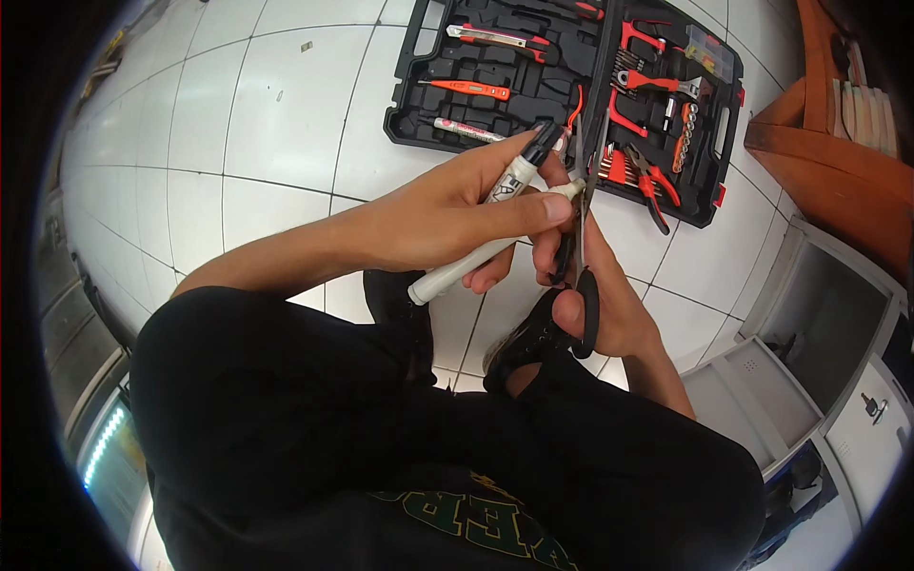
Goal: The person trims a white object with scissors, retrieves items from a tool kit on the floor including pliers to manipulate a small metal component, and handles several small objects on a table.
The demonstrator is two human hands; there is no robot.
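My left hand (464, 207) grips a white marker pen (464, 273), its narrow tip end between thumb and fingers, and also a marker with a black cap (520, 171) that sticks up above the knuckles. My right hand (607, 300) holds black-handled scissors (587, 314), thumb at the handle loop. The scissor blades point away from me, parted, beside the tip of the white marker; whether they touch it I cannot tell. Beyond both hands an open black tool case (428, 143) lies on the floor. Another white marker (468, 130) rests at its near left edge.
The case holds a utility knife (498, 41), a voltage tester screwdriver (468, 88), an adjustable wrench (660, 82), combination pliers (650, 185) and a socket rail (684, 139). At right stand a wooden shelf (821, 157) and an open metal cabinet (757, 392). My shoes are below my hands.
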